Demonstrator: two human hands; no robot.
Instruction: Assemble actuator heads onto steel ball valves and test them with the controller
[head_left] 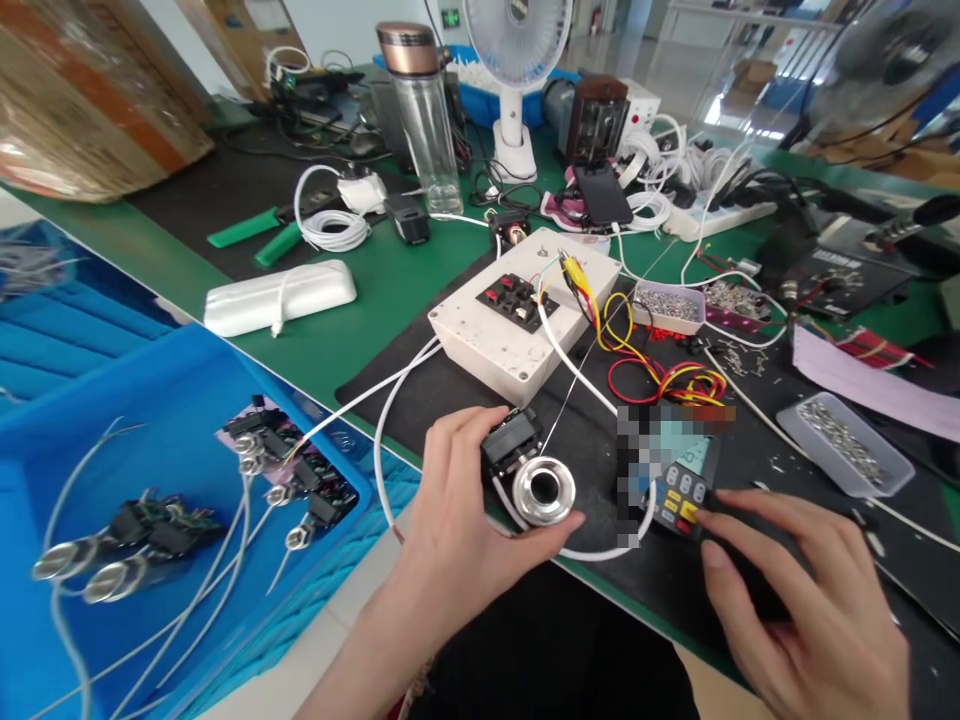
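My left hand [465, 530] is closed around a small device with a shiny metal ring [545, 491] and a black block [512, 440]. The ring faces up, and a white cable [600, 553] curves away from it. My right hand [810, 590] has its fingers apart, and the index fingertip touches the keypad of a handheld meter [681, 480] with a lit display. Part of that meter is blurred out. Behind my left hand stands a beige box [487, 345] with a black terminal block [517, 300]; yellow and red clip leads [581, 280] hang at it.
A blue bin [247, 640] at left holds several similar metal-ringed devices [124, 578]. Screws fill a small clear tray [844, 440] at right. Further back are a glass bottle [431, 130], a white fan [514, 140], a phone [602, 195] and coiled cables [330, 230].
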